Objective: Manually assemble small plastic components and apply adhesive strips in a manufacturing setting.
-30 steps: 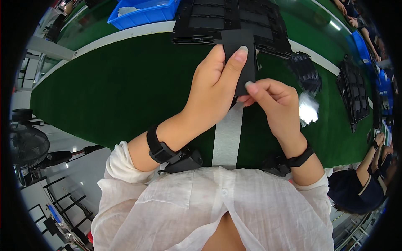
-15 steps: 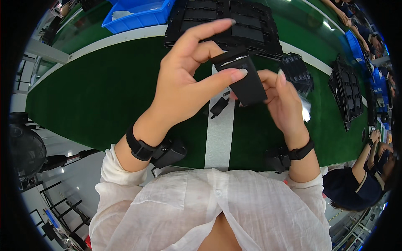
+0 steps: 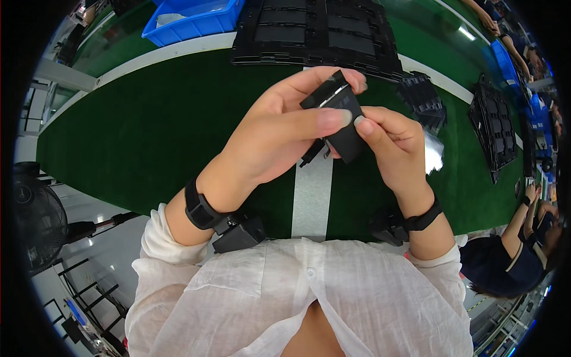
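A flat black battery, rectangular and with a silvery line near its top end, is held tilted above the green table. My left hand is closed round it: the thumb lies across its face and the fingers reach behind its upper end. From the other side my right hand pinches the right edge, thumb in front and fingers partly hidden behind. Below my left fingers a small black part lies on the pale strip, mostly covered by the hand.
Beyond my hands lies a large black tray with flat black pieces in its pockets. A blue bin stands far left of it. Black strips and a shiny silver sheet lie right, near another black tray. Co-workers sit along the right.
My left index finger, stretched out before, has folded down behind the battery's upper end. My right thumb has come onto its right edge, and the battery has turned slightly.
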`<state>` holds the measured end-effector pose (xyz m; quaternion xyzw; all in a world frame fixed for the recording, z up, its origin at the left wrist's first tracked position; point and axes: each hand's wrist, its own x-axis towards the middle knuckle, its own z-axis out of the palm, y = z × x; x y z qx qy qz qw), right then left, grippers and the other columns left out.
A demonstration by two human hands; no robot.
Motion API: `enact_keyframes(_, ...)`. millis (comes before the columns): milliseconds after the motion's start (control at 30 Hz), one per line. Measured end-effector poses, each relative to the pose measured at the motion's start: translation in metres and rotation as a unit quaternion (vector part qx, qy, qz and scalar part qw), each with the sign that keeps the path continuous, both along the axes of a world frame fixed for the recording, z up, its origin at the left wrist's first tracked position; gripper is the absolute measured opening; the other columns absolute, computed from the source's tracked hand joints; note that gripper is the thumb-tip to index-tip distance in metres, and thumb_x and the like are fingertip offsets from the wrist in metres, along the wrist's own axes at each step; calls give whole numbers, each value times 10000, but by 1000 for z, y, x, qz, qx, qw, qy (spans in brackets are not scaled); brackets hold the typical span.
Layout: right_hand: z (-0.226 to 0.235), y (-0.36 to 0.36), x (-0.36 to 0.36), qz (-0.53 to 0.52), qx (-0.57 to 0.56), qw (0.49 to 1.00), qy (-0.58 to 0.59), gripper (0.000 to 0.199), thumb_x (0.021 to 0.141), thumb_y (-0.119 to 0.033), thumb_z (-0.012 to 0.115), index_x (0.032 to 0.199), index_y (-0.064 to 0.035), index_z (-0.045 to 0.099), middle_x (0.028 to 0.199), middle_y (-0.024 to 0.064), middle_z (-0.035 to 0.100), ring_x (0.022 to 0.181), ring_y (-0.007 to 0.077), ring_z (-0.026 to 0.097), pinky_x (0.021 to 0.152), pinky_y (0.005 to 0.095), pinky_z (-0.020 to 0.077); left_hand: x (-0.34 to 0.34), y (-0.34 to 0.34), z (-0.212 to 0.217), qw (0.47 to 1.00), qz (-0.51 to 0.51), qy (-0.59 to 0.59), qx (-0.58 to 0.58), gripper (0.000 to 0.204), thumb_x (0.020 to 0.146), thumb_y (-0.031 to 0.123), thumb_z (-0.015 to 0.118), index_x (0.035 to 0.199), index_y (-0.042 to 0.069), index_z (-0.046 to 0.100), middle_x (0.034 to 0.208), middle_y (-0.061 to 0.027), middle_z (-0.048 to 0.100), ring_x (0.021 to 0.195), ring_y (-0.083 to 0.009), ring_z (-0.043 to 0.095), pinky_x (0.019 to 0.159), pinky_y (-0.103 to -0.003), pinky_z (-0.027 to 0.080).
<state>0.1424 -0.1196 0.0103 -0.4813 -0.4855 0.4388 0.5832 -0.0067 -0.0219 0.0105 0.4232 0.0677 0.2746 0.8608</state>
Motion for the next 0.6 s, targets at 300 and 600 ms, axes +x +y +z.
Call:
enact_keyframes(300, 0, 2, -9, 18, -1, 996, 82, 160, 919, -142, 490, 948, 1, 556, 805, 66, 643, 708, 132, 621, 647, 237, 485, 7, -26, 0, 964, 12, 36, 263, 604, 883, 272, 563, 1354, 18, 284, 1178, -52, 448, 1008, -114, 464, 824, -250, 404)
enact_keyframes(600, 1, 4, 15, -138, 119, 967, -177, 91, 856, -67, 558, 840, 22, 557, 678, 68, 607, 644, 100, 603, 603, 214, 469, 11, -13, -6, 900, 93, 183, 384, 336, 942, 188, 424, 1208, -12, 477, 1003, -41, 506, 853, -101, 468, 768, -232, 396)
